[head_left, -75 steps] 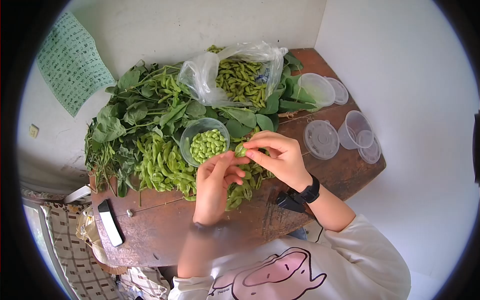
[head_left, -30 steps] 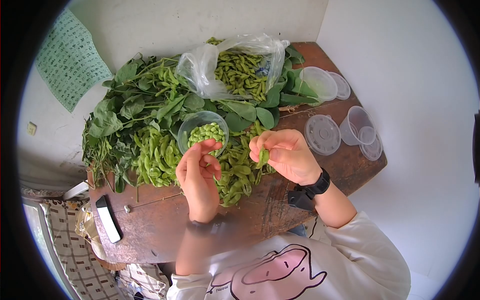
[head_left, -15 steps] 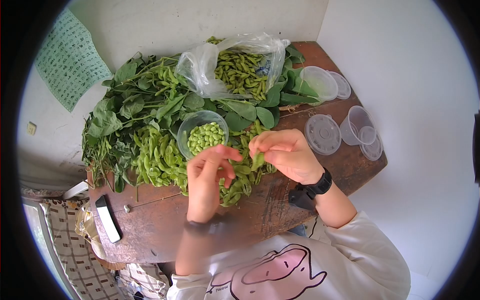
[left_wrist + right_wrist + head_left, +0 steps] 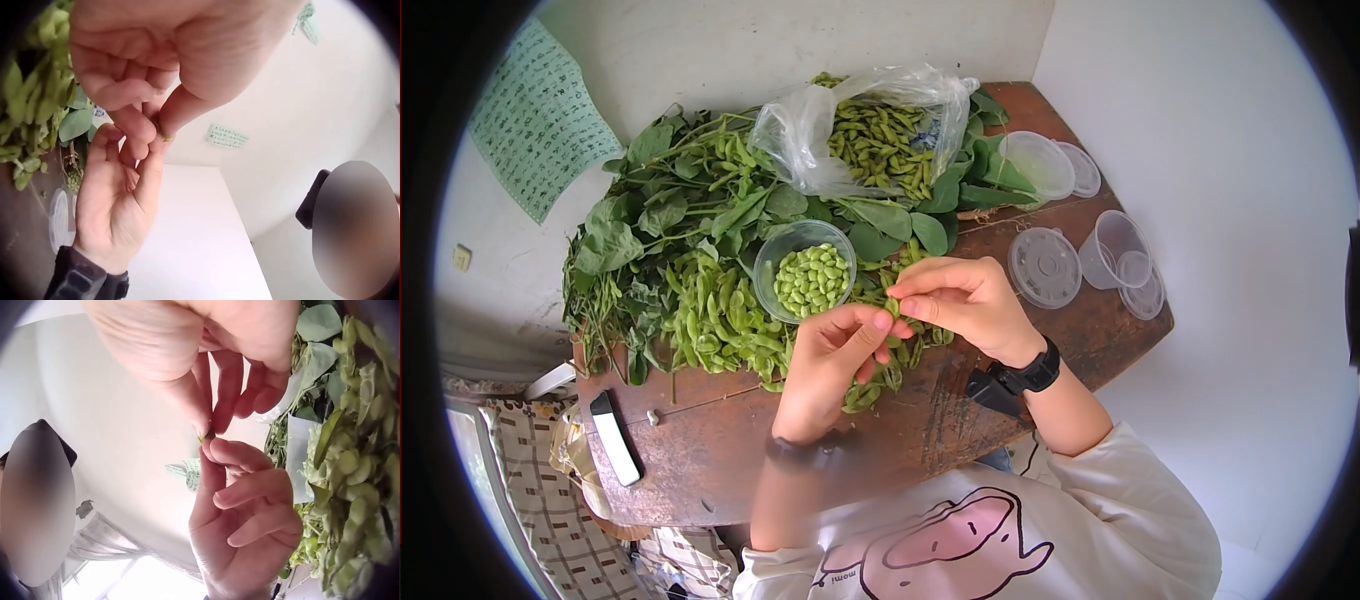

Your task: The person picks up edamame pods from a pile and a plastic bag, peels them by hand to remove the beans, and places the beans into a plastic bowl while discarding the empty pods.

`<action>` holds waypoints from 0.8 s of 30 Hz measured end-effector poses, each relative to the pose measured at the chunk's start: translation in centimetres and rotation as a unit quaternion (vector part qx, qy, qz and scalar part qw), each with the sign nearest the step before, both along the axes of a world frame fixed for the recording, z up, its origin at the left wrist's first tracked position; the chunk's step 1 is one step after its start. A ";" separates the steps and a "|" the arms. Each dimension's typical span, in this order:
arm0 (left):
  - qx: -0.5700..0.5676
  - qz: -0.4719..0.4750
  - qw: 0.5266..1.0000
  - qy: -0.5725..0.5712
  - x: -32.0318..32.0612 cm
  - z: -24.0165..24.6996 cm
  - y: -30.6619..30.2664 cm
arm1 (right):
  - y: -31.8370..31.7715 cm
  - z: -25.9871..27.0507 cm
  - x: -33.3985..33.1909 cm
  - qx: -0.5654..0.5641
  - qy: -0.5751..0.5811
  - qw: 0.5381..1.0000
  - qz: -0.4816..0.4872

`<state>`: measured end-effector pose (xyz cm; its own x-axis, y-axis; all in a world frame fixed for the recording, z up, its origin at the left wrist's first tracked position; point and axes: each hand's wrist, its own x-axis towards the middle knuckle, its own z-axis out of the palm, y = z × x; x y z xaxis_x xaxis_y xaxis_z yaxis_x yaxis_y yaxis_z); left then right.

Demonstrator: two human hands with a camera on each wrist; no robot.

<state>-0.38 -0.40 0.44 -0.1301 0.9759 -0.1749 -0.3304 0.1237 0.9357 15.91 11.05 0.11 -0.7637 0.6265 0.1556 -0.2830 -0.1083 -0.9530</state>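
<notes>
Between thumb and fingertips, my right hand [image 4: 970, 308] pinches a green soybean pod [image 4: 893, 307]. My left hand [image 4: 825, 365] meets it there, thumb and index finger pinching the pod's other end. In both wrist views the fingertips of the two hands come together, and only a small green bit of the pod [image 4: 206, 435] shows. Just beyond the left hand stands a clear round tub [image 4: 764, 262] holding shelled green beans [image 4: 810, 280]. Under and around the hands lies a heap of soybean pods [image 4: 715, 320].
Leafy bean stalks [image 4: 665, 215] cover the back of the wooden table [image 4: 700, 450]. A plastic bag [image 4: 800, 140] of pods sits on them. Clear lids [image 4: 1044, 268] and an empty tub [image 4: 1114, 248] lie at right. A black-and-white object [image 4: 615, 438] lies front left.
The hands separated, the right holding a pod and the left passing over the tub of beans. Since then the left hand has moved back right, and both now meet at the pod.
</notes>
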 end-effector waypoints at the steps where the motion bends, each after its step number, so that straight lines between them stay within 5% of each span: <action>1: 0.004 0.006 1.000 0.008 0.0 0.0 0.0 | 0.1 0.2 0.0 0.064 -0.026 0.998 -0.012; 5: 0.010 0.024 0.998 0.055 0.1 0.0 0.1 | 0.6 -0.6 -0.3 0.221 -0.045 0.974 -0.032; 9: 0.028 0.041 0.989 0.137 0.2 -0.3 0.1 | 1.0 -1.0 -0.3 0.242 -0.044 0.969 -0.018; 14: 0.104 0.075 0.974 0.188 0.8 -1.5 0.4 | 1.0 -0.1 0.0 0.092 -0.079 0.992 0.043; 19: 0.080 0.082 0.937 0.329 1.0 -0.4 0.5 | 1.6 -0.8 0.1 0.057 -0.091 0.991 0.073; 24: 0.135 0.089 0.930 0.331 0.7 -1.4 0.8 | 1.4 -0.3 0.0 0.053 -0.090 0.992 0.076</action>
